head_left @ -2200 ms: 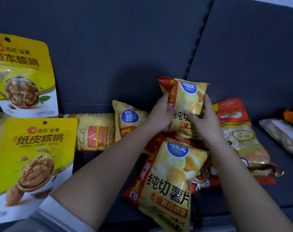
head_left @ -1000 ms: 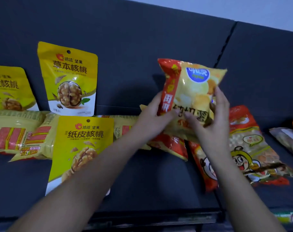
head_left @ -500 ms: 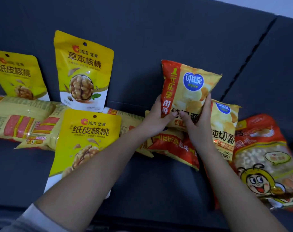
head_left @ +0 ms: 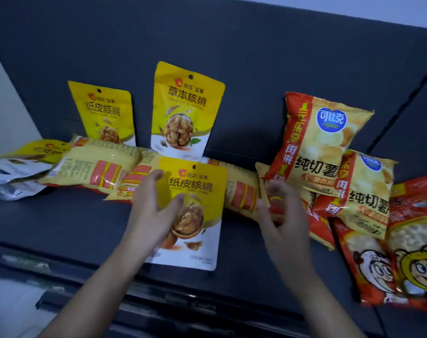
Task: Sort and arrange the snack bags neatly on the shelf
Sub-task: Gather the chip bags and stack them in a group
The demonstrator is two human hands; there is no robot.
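Both our hands had come off the chip bag (head_left: 322,142) that they held up a moment before. It stood upright on the shelf (head_left: 73,223), leaning on the dark back panel (head_left: 232,57). A second chip bag (head_left: 368,191) leaned just beside it on the right, partly in front of it.

Our left hand (head_left: 154,208) had swung over to the flat walnut bag (head_left: 198,215), which lay face up near the shelf's front edge. The thumb rested on its printed front and the fingers (head_left: 154,174) reached along its left edge. We could not tell whether they gripped the bag or only touched it.

Our right hand (head_left: 283,215) hung low in front of the chip bags. It was blurred, its fingers loosely curled, and we saw nothing held in it. Behind it a third chip bag (head_left: 319,230) lay flat.

Against the back panel stood a small walnut bag (head_left: 105,115) and, near it on the right, a tall walnut bag (head_left: 185,113). Pale yellow packs (head_left: 98,167) lay on their sides in a row before them. At the far left lay a silver pouch (head_left: 12,176), and at the far right a red cartoon bag (head_left: 417,240), flat on the shelf.
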